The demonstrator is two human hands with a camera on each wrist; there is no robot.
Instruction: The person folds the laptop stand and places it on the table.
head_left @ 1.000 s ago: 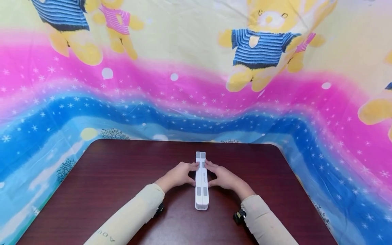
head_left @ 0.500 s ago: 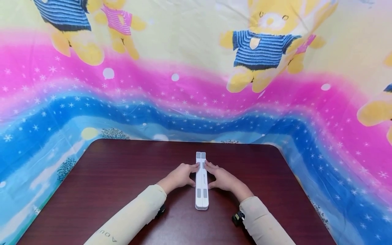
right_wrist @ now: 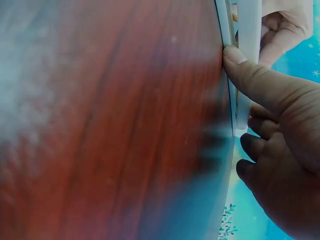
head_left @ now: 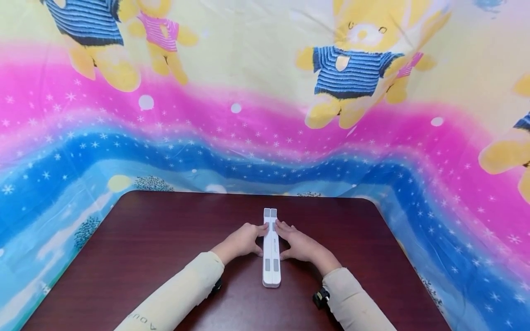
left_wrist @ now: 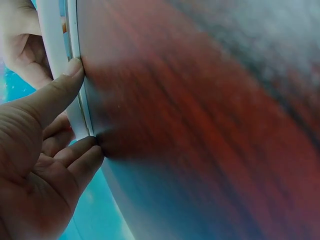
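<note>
A slim white folded laptop stand [head_left: 271,252] with grey pads on its top lies lengthwise on the dark red-brown table [head_left: 174,220]. My left hand [head_left: 243,240] holds its left side, fingertips at the upper edge and thumb nearer me. From the opposite side my right hand [head_left: 303,244] grips it in a mirrored way. In the left wrist view, the thumb [left_wrist: 65,87] presses the side of the stand and two fingertips touch lower along it. A narrow gap shows between the stand's two layers [right_wrist: 249,40] in the right wrist view.
A curtain [head_left: 248,138] printed with bears and snowflakes hangs behind and along the sides of the table. Small black cameras [head_left: 320,298] are strapped at the wrists, below pale sleeves [head_left: 178,289].
Near its front end the stand showed a taller face a second ago and now looks flatter, its top having sunk slightly. Both hands keep their places on it.
</note>
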